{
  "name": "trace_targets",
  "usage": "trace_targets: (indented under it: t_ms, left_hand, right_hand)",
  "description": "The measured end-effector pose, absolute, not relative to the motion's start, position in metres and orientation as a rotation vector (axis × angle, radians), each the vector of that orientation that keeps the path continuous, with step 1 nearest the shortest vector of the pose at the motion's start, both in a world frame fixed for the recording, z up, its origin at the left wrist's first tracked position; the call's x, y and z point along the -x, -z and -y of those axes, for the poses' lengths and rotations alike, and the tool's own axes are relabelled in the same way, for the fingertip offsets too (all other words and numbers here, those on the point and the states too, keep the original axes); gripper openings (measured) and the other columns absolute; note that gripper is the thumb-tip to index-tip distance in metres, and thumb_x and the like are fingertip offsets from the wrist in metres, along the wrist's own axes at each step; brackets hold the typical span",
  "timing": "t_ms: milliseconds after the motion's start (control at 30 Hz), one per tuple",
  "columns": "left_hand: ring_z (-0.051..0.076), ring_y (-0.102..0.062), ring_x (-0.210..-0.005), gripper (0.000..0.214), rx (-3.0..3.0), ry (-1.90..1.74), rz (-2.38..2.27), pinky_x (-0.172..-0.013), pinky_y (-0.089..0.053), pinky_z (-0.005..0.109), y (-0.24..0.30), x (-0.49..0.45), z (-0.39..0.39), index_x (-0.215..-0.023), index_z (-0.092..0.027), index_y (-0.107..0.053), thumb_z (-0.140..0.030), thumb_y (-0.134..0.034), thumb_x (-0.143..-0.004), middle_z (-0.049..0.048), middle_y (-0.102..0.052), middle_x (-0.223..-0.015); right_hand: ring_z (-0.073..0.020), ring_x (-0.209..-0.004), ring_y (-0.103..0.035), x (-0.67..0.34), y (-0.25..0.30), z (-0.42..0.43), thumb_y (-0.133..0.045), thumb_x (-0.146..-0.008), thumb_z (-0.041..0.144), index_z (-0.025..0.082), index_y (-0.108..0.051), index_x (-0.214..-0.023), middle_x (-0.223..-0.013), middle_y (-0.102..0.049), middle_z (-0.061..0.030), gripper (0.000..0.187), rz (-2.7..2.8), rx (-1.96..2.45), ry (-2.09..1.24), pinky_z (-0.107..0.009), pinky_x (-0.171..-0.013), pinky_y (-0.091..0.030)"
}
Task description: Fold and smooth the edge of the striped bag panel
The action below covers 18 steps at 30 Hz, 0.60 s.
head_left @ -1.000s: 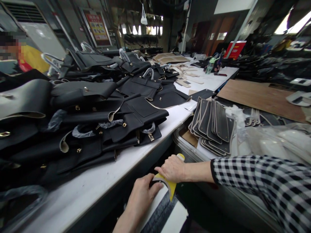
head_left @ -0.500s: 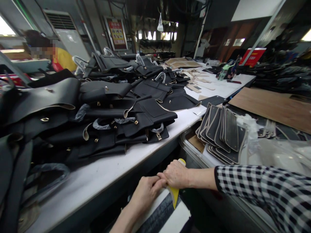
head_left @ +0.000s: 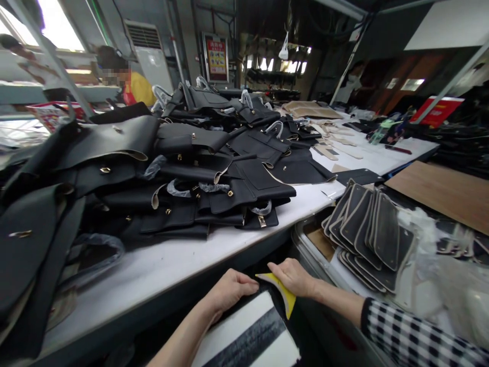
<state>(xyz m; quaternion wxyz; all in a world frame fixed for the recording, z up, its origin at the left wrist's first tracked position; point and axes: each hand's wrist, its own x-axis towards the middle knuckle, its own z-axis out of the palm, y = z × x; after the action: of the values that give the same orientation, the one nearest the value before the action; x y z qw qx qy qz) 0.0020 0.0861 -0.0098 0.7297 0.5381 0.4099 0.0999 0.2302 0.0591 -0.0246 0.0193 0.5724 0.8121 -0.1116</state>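
Note:
My right hand (head_left: 292,279) is closed around a curved yellow sheet (head_left: 286,294) with a pale side, its two pointed ends sticking out past the fingers. Just left of it, my left hand (head_left: 234,289) has thumb and fingers pinched together at the top edge of dark material beside a white block or panel (head_left: 263,308). What lies between those fingertips is too small to make out. A wide dark, scuffed band runs across the white surface. The hands are a short distance apart, below the table's front edge.
Black leather bags (head_left: 229,188) with gold clasps and plastic-wrapped handles lie heaped on the white table (head_left: 160,265). At right, a metal-edged bin (head_left: 305,244) bears dark pale-edged panels (head_left: 385,229) and clear plastic (head_left: 454,280). People are in the background.
My hands, touching before, have moved apart. The yellow sheet has turned and shows more of its curve, and more of the white surface is exposed. The view has swung left.

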Motion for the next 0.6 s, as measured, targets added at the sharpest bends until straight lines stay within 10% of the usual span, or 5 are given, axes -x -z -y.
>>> trace_targets:
  t_ms: [400,600]
  left_hand:
    - [0.012,-0.043,-0.058,0.019,-1.427,-0.241,-0.985,-0.055,-0.033,0.024,0.022,-0.013,-0.091,-0.075,-0.012,-0.07,-0.026,-0.062,-0.064,-0.0027,-0.054,-0.061]
    - [0.033,-0.063,-0.095,0.061,-1.555,-0.245,-1.226,-0.083,-0.049,0.04,0.006,-0.011,-0.086,-0.113,-0.021,-0.069,-0.045,-0.076,-0.057,0.0093,-0.071,-0.1]
  right_hand:
    - [-0.0228,-0.073,-0.07,-0.195,0.026,-0.049,-0.018,-0.103,0.037,0.02,-0.072,-0.087,-0.076,-0.072,-0.0092,0.059,-2.364,-1.902,0.185,-0.028,-0.061,-0.043]
    - [-0.0299,-0.074,-0.069,-0.214,0.05,-0.058,-0.039,-0.085,0.006,0.014,-0.062,-0.126,-0.086,-0.073,-0.016,0.048,-2.579,-1.577,-0.009,-0.036,-0.059,-0.052]
